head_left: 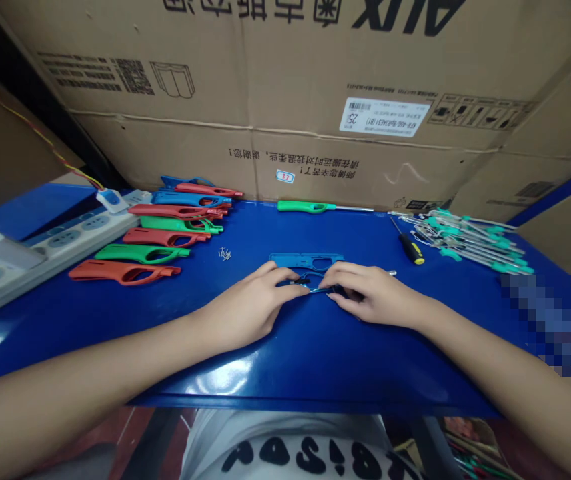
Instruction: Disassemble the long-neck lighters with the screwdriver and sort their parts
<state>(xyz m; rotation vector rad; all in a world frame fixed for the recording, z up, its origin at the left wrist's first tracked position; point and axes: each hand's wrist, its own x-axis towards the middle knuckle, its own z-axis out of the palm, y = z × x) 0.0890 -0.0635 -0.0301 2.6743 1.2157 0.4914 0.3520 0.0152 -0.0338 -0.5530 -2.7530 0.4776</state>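
My left hand (255, 299) and my right hand (371, 293) meet near the middle of the blue table, fingers bent and pinched. Between them is a blue lighter shell (317, 291), mostly hidden by the fingers. A small black part (303, 281) shows beside my left fingertips; whether it sits inside the shell I cannot tell. Just beyond the hands lies a blue lighter casing half (285, 259) with a trigger opening. The tip of a metal piece (392, 273) shows behind my right hand.
Red, green and blue lighter casings (125, 272) lie at left, near a power strip (60, 243). Small screws (225, 253) are close by. A green lighter (305, 207) lies at the back. At right are a screwdriver (410, 249) and metal rods with green parts (485, 240). A cardboard box (190, 143) stands behind.
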